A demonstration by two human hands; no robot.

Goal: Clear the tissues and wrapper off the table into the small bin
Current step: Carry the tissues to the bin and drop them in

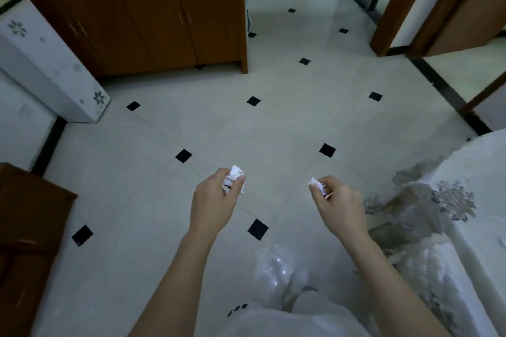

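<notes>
Head view: my left hand [216, 194] pinches a crumpled tissue [234, 175]; my right hand [338, 200] grips a second wad [317, 186]. Both hang over bare tiled floor [273, 123], well short of the cabinet [142, 16]. Open floor ahead; a draped edge [427, 205] lies right of my right hand.

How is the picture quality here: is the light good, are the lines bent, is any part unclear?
Head view: dim, cool light; wide-angle lens bends the brown wooden cabinet and door frames outward. The pale tiled floor shows soft glare at the top. Both hands and their crumpled white tissues are sharp; the lower edge is hazy.
</notes>
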